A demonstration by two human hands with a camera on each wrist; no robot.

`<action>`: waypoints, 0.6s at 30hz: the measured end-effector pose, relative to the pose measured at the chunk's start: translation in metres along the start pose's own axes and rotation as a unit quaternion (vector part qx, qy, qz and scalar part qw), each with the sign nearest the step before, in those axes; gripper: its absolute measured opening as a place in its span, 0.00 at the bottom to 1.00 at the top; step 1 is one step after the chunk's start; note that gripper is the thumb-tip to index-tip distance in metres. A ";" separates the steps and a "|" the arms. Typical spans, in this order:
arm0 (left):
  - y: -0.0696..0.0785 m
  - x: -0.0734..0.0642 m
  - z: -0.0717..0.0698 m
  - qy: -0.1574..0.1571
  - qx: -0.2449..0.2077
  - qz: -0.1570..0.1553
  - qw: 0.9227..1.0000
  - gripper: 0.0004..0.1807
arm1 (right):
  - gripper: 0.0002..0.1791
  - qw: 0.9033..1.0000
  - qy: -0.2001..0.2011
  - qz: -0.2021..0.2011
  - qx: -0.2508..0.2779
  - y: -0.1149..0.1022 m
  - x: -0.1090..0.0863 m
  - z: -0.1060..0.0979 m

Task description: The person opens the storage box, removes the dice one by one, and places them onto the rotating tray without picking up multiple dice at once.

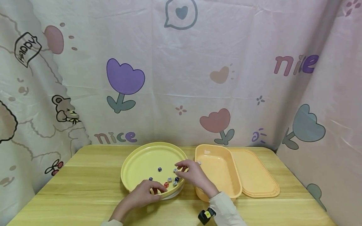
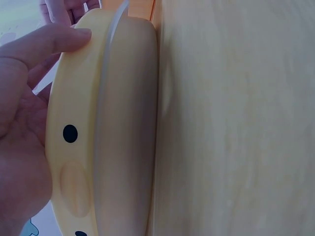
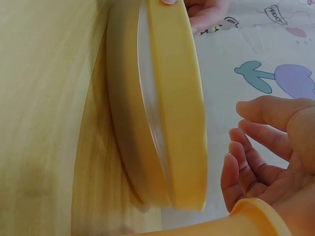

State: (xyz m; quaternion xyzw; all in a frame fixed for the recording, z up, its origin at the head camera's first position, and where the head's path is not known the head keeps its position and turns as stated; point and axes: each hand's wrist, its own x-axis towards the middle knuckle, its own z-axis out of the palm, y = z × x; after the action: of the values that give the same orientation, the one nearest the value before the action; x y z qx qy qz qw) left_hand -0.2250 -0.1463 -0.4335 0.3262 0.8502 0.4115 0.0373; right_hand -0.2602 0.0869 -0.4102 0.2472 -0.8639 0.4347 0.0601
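Note:
A round yellow tray (image 1: 141,163) with a raised rim holds several dice: dark blue, white, and one red die (image 1: 166,185). My left hand (image 1: 142,193) grips its near rim, the thumb on the outer wall and the fingers reaching over the edge. Black oval spots mark that wall in the left wrist view. Over the tray's right edge, my right hand (image 1: 193,173) hovers with loosely bent fingers and a gap between thumb and fingertips. Just past those fingertips lies a white die (image 1: 175,170). The right wrist view shows nothing held in this hand.
Right of the tray stands an orange rectangular box (image 1: 238,175); a white die (image 1: 199,163) shows by its left wall. Its flat orange lid (image 1: 257,172) lies beyond it on the wooden table (image 1: 85,179). A patterned curtain (image 1: 169,72) closes off the back and sides.

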 end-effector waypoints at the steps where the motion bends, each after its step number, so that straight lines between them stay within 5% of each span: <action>1: 0.000 0.000 0.000 0.000 -0.001 0.000 1.000 0.10 | 0.14 1.000 0.000 0.000 0.000 0.000 0.000 0.000; 10: 0.000 -0.002 -0.001 0.002 -0.011 0.006 1.000 0.09 | 0.13 1.000 0.017 -0.008 -0.015 -0.002 0.001 -0.010; 18: 0.001 -0.001 0.001 0.001 -0.007 -0.006 1.000 0.09 | 0.12 0.996 0.081 0.024 0.020 0.008 0.002 -0.033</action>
State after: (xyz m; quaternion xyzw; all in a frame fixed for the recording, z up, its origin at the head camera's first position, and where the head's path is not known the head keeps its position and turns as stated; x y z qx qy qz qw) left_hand -0.2237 -0.1455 -0.4340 0.3207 0.8491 0.4178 0.0411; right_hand -0.2695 0.1162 -0.3947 0.1911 -0.8531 0.4717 0.1146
